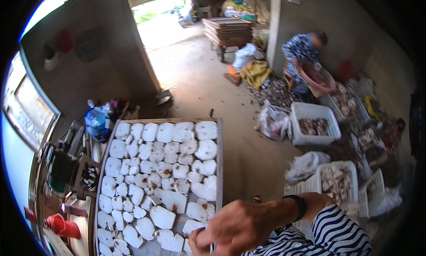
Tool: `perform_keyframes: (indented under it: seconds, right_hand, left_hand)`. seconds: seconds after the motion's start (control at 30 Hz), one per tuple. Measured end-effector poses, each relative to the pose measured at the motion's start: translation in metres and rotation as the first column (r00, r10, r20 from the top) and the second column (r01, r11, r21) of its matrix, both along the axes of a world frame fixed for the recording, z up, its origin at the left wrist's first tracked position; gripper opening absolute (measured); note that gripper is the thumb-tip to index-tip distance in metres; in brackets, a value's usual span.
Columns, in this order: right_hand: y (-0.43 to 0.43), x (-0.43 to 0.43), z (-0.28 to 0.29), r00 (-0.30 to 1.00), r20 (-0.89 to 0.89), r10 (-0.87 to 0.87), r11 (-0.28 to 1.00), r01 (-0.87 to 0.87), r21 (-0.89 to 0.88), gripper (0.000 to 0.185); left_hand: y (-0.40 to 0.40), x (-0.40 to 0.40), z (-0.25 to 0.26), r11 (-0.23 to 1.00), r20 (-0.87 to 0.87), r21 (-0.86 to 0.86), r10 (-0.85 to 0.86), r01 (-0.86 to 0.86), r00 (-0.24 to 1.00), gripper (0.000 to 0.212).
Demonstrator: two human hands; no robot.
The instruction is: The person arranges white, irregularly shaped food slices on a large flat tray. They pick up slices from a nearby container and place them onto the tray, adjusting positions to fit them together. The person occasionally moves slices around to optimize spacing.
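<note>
Both my hands are close together at the bottom centre, over the near right corner of a framed tray. White flat slices with brown spots lie side by side in it. My right hand, blurred, has a dark band at its wrist and covers much of the other. My left hand shows only partly, with bent fingers. A thin pale edge of something shows between the hands; what it is and which hand holds it cannot be made out.
On the right stand a white plastic crate of brown pieces and another crate of pale pieces. A seated person holds a pink basin. A red thermos lies at the left. A wooden cart stands farther back.
</note>
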State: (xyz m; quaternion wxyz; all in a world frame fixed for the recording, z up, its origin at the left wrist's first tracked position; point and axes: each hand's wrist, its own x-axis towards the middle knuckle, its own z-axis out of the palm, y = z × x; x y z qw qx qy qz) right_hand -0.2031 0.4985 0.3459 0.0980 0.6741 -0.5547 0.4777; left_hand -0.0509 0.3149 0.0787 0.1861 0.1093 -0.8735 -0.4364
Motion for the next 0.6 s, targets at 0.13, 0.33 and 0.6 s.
perform_keyframes:
  seconds: [0.13, 0.33, 0.6]
  right_hand:
    - [0.004, 0.059, 0.03, 0.998, -0.066, -0.003, 0.978, -0.011, -0.209, 0.026]
    - [0.06, 0.104, 0.026, 0.976, -0.155, -0.155, 0.936, 0.095, -0.34, 0.009]
    - [0.168, 0.176, 0.001, 0.824, -0.006, -0.567, 0.729, 0.499, -0.468, 0.016]
  left_hand:
    - [0.013, 0.011, -0.011, 0.998, 0.073, 0.014, -0.069, 0.068, 0.995, 0.013]
    - [0.047, 0.009, 0.037, 0.971, 0.199, -0.004, -0.233, 0.238, 0.952, 0.014]
    - [0.149, 0.012, 0.053, 0.845, 0.195, -0.088, -0.505, 0.528, 0.841, 0.011]
